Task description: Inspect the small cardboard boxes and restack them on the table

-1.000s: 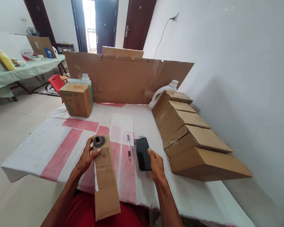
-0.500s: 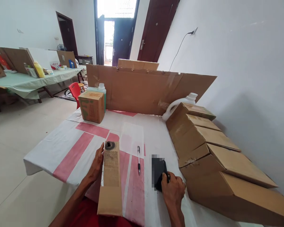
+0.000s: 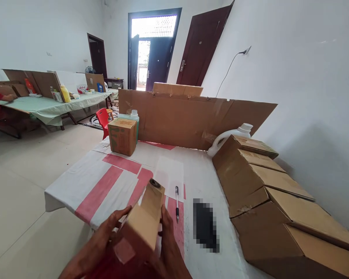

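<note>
A long narrow cardboard box [image 3: 145,215] is held between my two hands, tilted with its near end toward me. Its far end has a round dark-rimmed hole. My left hand [image 3: 104,232] grips the left side and my right hand [image 3: 169,238] the right side, fingers partly hidden by the box. Just right of my right hand a black pen [image 3: 177,205] lies on the table. Further right is a flat black object [image 3: 205,224], blurred into blocks, untouched. Under the pen's upper end lies a white sheet of paper [image 3: 170,170].
Stacked cardboard boxes [image 3: 258,201] line the table's right side, by a white jug [image 3: 229,135]. A cardboard panel [image 3: 177,120] stands along the back. A small carton [image 3: 122,136] and a green-liquid bottle [image 3: 134,116] stand back left. A person's arm [image 3: 6,99] shows at another table.
My right hand has let go of the black object and moved left onto the box. The box is now lifted and tilted between both hands. The view has shifted slightly left and up.
</note>
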Tool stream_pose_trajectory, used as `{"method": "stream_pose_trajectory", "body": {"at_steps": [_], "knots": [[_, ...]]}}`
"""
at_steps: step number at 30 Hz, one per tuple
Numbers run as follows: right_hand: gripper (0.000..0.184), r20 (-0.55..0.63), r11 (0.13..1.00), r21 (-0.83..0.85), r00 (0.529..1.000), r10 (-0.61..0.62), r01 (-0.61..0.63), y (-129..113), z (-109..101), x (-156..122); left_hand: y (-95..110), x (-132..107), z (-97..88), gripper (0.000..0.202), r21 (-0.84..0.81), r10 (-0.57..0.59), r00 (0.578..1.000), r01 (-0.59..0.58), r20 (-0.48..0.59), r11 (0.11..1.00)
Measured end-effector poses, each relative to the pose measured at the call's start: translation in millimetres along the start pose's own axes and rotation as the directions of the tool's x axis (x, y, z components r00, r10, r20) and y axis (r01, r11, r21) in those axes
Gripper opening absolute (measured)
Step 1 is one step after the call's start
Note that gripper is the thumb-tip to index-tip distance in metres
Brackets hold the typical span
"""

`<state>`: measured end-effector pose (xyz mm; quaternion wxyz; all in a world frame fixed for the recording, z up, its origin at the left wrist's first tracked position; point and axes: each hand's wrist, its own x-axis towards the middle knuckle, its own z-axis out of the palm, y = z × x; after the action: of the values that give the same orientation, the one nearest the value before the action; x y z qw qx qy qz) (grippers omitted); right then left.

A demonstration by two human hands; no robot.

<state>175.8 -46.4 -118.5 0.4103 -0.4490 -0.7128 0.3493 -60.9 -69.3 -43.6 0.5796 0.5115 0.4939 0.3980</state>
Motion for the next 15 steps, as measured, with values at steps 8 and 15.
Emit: {"method": "stream_pose_trajectory", "body": {"at_steps": [8, 15], "knots": [[0.068, -0.241, 0.991, -0.108, 0.969, 0.049, -0.077, -21.2, -35.6, 87.2, 16.7, 56.5, -5.0, 0.081, 0.091, 0.313, 0.939, -0.303, -0.143, 0.949], [0.035, -0.129, 0.998, 0.051, 0.991, -0.027, 0.034, -19.5, -6.3, 156.1, -12.6, 131.7, -17.6, 0.078, 0.323, 0.326, 0.854, -0.2, -0.406, 0.925]]}}
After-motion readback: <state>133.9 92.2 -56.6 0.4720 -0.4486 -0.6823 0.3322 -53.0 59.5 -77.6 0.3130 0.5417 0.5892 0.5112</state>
